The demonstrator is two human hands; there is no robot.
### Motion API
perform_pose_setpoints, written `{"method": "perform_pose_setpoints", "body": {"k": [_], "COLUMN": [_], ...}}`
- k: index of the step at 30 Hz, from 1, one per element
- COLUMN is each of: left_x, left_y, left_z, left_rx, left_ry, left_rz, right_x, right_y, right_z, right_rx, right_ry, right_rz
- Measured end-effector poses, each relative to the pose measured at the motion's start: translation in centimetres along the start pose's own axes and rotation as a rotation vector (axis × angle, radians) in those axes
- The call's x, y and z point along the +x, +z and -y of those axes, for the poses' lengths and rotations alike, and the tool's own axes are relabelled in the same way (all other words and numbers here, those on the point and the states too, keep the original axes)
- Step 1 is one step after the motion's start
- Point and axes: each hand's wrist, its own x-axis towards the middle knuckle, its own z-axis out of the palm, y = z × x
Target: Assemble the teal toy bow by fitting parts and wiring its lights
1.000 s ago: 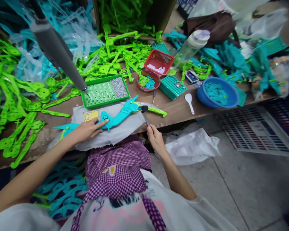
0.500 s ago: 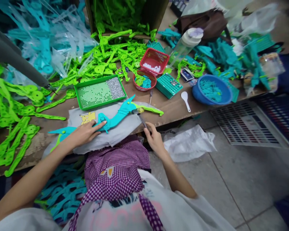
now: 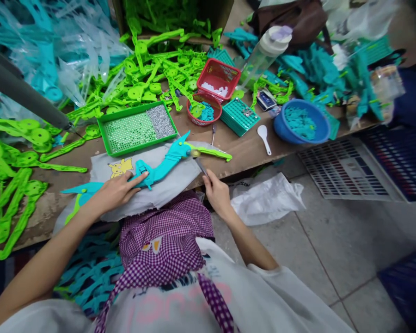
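A turquoise plastic part (image 3: 166, 164), long and curved with lime-green arms at its ends, lies on a grey cloth (image 3: 99, 162) at the table's front edge. My left hand (image 3: 119, 192) rests over its middle and holds it down, index finger stretched along it. In my right hand (image 3: 215, 187) is the handle of a small hammer (image 3: 200, 165). The hammer's yellowish head is blurred and sits at the joint where a lime-green arm (image 3: 213, 152) meets the turquoise part; whether it touches cannot be made out.
Behind the cloth stands a green tray (image 3: 102, 134) of small metal pieces. Two red baskets (image 3: 220, 69), a screwdriver (image 3: 213, 132), stacked teal trays (image 3: 237, 122), a white spoon (image 3: 264, 138) and a blue bowl (image 3: 300, 139) are rightward. Lime-green parts (image 3: 31, 159) heap leftward; a grey tool (image 3: 38, 99) hangs there.
The hammer head has moved onto the joint of the turquoise part, closer than before. My left hand keeps its place on the part. The whole view has shifted slightly.
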Motion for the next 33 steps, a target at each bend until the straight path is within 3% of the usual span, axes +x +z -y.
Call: {"method": "perform_pose_setpoints", "body": {"k": [2, 6, 10, 14, 19, 21, 25, 29, 31, 33], "left_x": [0.0, 0.1, 0.1, 0.1, 0.1, 0.1, 0.0, 0.0, 0.6, 1.8], "left_y": [0.0, 0.1, 0.3, 0.6, 0.7, 0.8, 0.9, 0.9, 0.6, 0.1], "left_z": [0.0, 0.0, 0.2, 0.5, 0.7, 0.7, 0.8, 1.0, 0.6, -0.3], "left_rx": [-0.008, -0.021, -0.046, -0.036, -0.029, -0.025, -0.028, -0.050, -0.052, -0.037], "left_ry": [0.002, -0.008, -0.015, 0.010, 0.019, 0.022, 0.046, 0.061, 0.062, 0.034], "left_rz": [0.006, -0.010, -0.033, -0.039, -0.063, -0.057, -0.079, -0.121, -0.118, -0.117], "right_x": [-0.1, 0.2, 1.3, 2.2, 2.6, 2.2, 0.9, 0.4, 0.5, 0.8], "right_y": [0.2, -0.4, -1.3, -1.1, -1.1, -1.8, -3.5, -3.7, -3.5, -3.1], "right_z": [-0.5, -1.4, -1.2, -0.7, -0.8, -1.1, -2.4, -3.6, -3.3, -2.2], "right_rx": [-0.004, 0.032, -0.014, -0.134, -0.302, -0.242, -0.179, -0.261, -0.224, -0.131], "right_ry": [0.032, 0.058, -0.045, -0.068, -0.035, -0.038, 0.035, 0.085, 0.080, 0.050], "right_rz": [0.061, -0.046, 0.027, -0.064, 0.101, 0.044, -0.246, -0.068, -0.088, -0.187]}}
